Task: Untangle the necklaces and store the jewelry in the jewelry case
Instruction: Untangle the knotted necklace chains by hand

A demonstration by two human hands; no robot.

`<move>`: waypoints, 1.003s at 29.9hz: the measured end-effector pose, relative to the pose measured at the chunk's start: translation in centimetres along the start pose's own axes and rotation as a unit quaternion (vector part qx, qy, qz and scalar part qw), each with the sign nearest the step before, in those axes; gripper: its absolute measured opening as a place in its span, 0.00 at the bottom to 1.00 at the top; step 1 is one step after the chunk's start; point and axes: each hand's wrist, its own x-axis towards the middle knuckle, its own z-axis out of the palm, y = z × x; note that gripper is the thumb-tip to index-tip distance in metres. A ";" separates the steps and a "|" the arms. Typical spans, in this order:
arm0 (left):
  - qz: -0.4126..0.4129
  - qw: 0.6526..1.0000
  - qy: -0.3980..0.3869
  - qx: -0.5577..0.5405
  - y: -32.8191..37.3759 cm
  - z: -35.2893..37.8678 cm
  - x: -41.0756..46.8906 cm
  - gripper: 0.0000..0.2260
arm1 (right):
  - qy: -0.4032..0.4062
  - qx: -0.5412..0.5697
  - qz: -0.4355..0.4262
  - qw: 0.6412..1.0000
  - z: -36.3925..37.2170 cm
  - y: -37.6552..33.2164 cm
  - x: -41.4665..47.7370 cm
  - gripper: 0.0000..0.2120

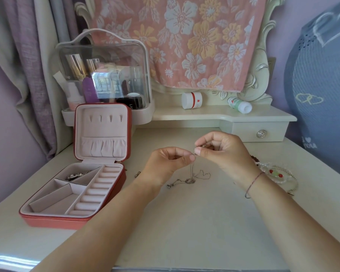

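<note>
The pale counter (185, 222) fills the lower half of the frame and carries everything we care about. At upper left stands a clear-domed cosmetics box (104, 75) with bottles and tubes inside; it plays no part here. In front of it, at the left of the frame, the red jewelry case (47, 219) lies open with its lid upright. We see four hooks and a gathered pocket in the lid, and nothing hangs from them. In the base, the ring rolls along the right side are bare and so is the long slanted compartment at lower left. One upper compartment holds a silver piece (77, 176), which we cannot identify further.

At centre frame both hands work above the counter, fingertips nearly meeting. The left hand (165, 163) pinches a thin chain between thumb and forefinger. The right hand (224, 152) pinches a small metal part, a clasp or a pendant; we cannot tell which. From that pinch the necklaces (191, 179) hang down to a knotted cluster on the counter just below the hands, with loops trailing to either side. At the right of the frame, partly behind the right wrist, lie beaded bracelets (277, 173), well apart from the case.

We judge the untangling to be in hand, with most of the storing ahead. The next move calls for a light, slow parting of the hands, so the strands slide free rather than tighten the knot.
</note>
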 end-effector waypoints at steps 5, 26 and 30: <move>0.013 1.000 -0.009 -0.027 0.0 -0.2 0.1 0.08 | -0.024 -0.015 0.002 1.000 -0.1 0.3 -0.1 0.05; -0.057 0.974 -0.028 -0.219 0.7 -1.0 0.5 0.14 | 0.040 0.315 0.139 0.938 -1.3 -0.6 0.3 0.08; -0.053 0.948 -0.010 -0.315 0.8 -1.7 0.8 0.10 | 0.095 0.074 0.084 0.989 -1.9 0.1 0.5 0.07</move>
